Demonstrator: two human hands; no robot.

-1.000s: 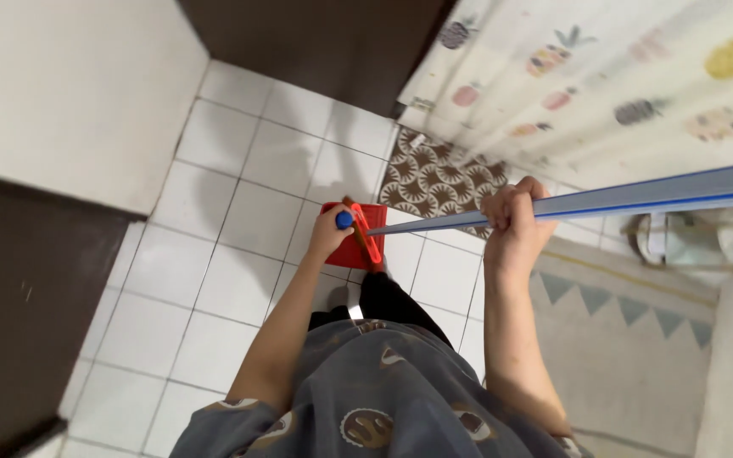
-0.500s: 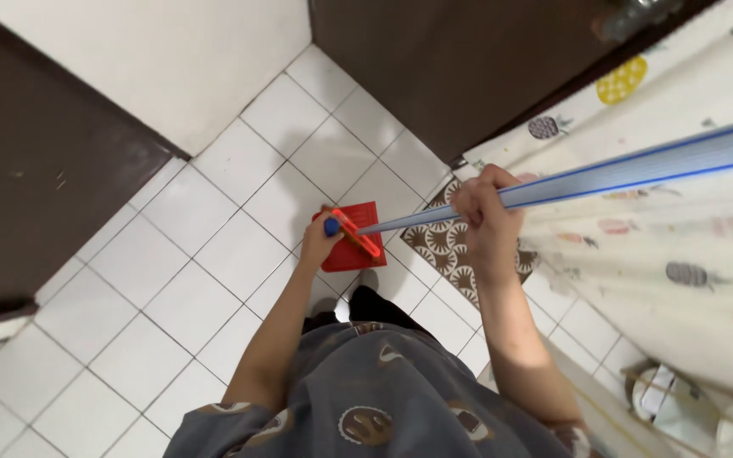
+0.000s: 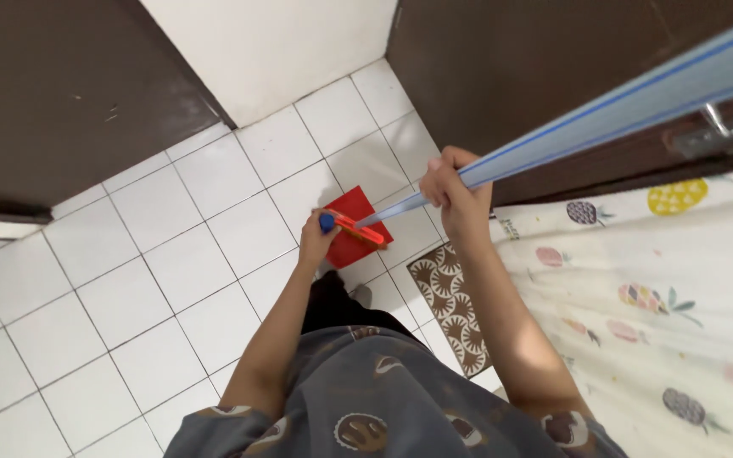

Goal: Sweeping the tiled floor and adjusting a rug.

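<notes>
One person stands on a white tile floor (image 3: pixel 129 280), both hands busy. The left hand (image 3: pixel 317 242) closes its fingers around the blue-tipped handle of one red dustpan (image 3: pixel 354 227), which hangs low, just above the tiles. The right hand (image 3: pixel 456 191) grips one long blue-grey pole (image 3: pixel 604 106) that slants down to the dustpan. Two dark doors (image 3: pixel 53 93) flank a white wall. One patterned mat (image 3: pixel 447 297) lies beside one fruit-print curtain (image 3: pixel 663 288).

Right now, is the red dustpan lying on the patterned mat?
No, the red dustpan hangs over the white floor tiles, beside the patterned mat.
</notes>
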